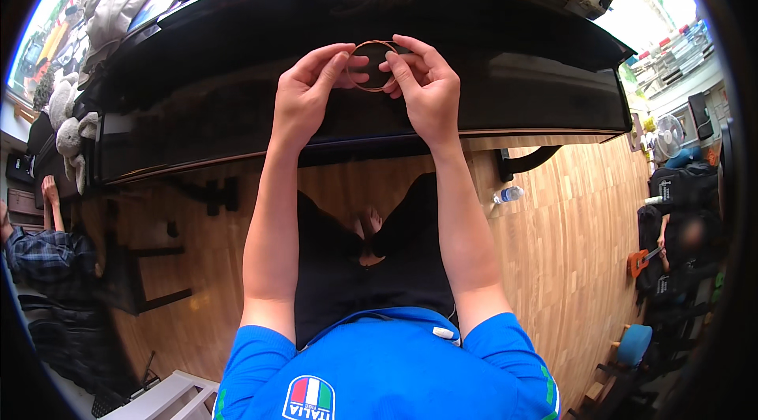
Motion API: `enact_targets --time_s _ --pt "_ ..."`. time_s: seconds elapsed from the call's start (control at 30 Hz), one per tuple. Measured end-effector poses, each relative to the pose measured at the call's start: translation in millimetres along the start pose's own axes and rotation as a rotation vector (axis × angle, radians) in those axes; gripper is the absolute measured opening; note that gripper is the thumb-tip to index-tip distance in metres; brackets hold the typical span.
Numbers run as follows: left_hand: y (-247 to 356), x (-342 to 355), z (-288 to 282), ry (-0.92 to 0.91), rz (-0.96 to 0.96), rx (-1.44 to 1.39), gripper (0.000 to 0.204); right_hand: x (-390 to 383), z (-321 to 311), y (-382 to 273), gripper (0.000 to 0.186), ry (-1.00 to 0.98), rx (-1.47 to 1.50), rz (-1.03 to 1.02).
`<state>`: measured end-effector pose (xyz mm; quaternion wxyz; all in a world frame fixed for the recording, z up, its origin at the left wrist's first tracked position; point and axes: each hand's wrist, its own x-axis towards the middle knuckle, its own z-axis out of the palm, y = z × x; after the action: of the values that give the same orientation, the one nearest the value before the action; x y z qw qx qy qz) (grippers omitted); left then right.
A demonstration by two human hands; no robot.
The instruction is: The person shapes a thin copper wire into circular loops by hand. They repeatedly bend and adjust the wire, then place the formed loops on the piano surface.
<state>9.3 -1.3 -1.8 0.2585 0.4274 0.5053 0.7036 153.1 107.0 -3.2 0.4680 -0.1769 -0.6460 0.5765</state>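
Observation:
A thin copper-coloured wire coil [366, 90], wound into a loose ring, is held up in front of a glossy black piano [537, 92]. My left hand [304, 92] pinches the ring's left side between thumb and fingertips. On the opposite side, my right hand [433, 92] grips it with thumb and curled fingers, its index finger raised near the top of the loop. Both forearms reach forward above my lap. The piano's dark front lies behind the ring, and no keys show there.
Grey plush toys [73, 140] sit at the piano's left end, near another person's hand [50, 191]. A water bottle [509, 195] lies on the wooden floor [553, 254]. At right, a person holds a small orange guitar-like instrument [639, 264]; below stands a blue stool [634, 345].

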Motion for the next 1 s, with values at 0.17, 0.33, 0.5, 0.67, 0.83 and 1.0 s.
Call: enact_targets --time_s 0.17,0.33,0.5,0.67,0.83,1.0 --pt "-3 3 0 0.016 0.016 -0.057 0.033 2 -1 1 0.025 0.043 0.022 0.009" --pt "-1 -1 4 0.070 0.004 0.105 0.028 0 -2 4 0.026 0.027 0.042 0.005" --pt "-1 -3 1 0.068 -0.021 0.105 0.024 -2 0 -1 0.027 0.017 0.015 0.024" --pt "-2 0 4 0.134 0.010 0.102 0.022 1 -3 1 0.035 0.053 0.097 -0.024" --pt "25 29 -2 0.197 0.057 0.097 0.020 3 -4 1 0.033 0.102 0.091 -0.001" --pt "87 128 -37 0.313 0.256 0.665 0.029 2 -2 1 0.026 0.136 0.062 0.023"
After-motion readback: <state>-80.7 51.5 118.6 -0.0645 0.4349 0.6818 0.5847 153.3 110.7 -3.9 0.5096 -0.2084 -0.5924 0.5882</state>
